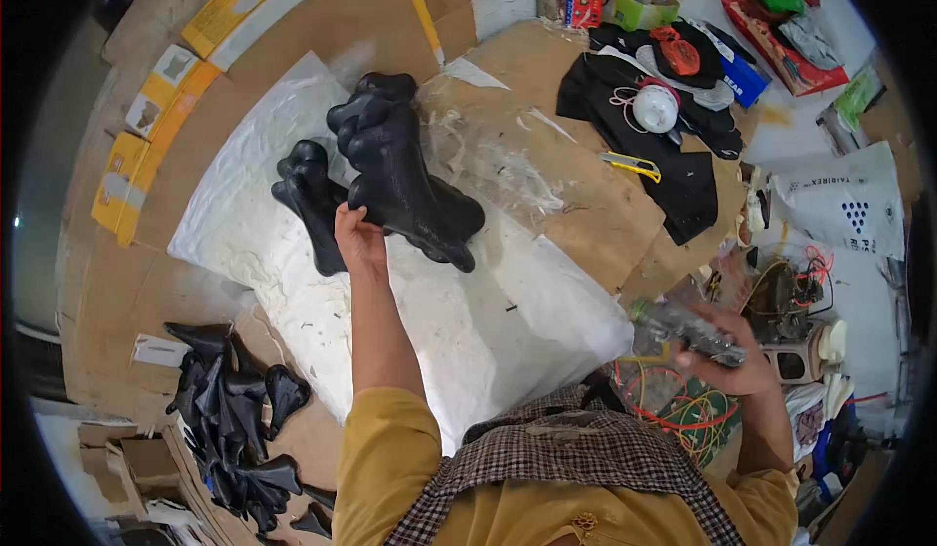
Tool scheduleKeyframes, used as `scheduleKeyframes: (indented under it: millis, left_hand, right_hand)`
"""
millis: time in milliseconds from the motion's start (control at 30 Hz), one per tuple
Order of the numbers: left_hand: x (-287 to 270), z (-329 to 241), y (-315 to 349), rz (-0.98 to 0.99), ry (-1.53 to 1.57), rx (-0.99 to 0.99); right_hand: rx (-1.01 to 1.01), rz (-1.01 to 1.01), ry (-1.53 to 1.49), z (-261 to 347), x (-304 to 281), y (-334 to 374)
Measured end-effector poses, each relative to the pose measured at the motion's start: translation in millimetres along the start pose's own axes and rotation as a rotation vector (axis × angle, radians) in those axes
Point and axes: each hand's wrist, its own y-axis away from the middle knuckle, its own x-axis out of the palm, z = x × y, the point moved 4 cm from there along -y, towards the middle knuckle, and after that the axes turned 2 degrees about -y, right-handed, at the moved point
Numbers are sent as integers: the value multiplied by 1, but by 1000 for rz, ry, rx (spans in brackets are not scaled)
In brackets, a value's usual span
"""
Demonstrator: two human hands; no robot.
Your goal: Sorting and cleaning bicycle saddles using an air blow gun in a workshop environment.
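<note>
A: Starting nearest, at the bottom of the frame, what do the hands have?

B: The right hand (724, 354), at lower right, has its fingers curled shut around a crumpled clear plastic wrapper (683, 326). Just below it lies a tangle of coloured wires (683, 411). The left hand (357, 237), mid-frame, reaches up with its fingers closed on the lower edge of a stack of black moulded pieces (395, 170), held up over a white sack (468, 322) spread on the floor.

A: Anything else black close by?

B: At lower left a heap of black moulded pieces (229, 409) lies on brown cardboard, well apart from the held stack.

A: And beyond the stack?

B: A sheet of clear plastic film (488, 146) lies just to the right of it, on more cardboard. Further right is a yellow utility knife (631, 165), then black cloth (673, 126) with a round white object (655, 107) and a red item on it.

A: Packages and labels?

B: Along the upper left, flattened yellow cartons (161, 107) with white rectangular label panels run in a diagonal strip. At the top centre stand a small red box (585, 1) and an open green box (644, 4). At upper right is a red tray (771, 29) holding a green packet. At the right edge a white printed bag (847, 204) lies flat.
</note>
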Motion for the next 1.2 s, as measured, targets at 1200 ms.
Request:
scheduleKeyframes:
  millis: [1200]
  left_hand:
    - [-216, -221, 95, -779, 521, 484]
  right_hand:
    - [138, -26, -73, -9, 21, -12]
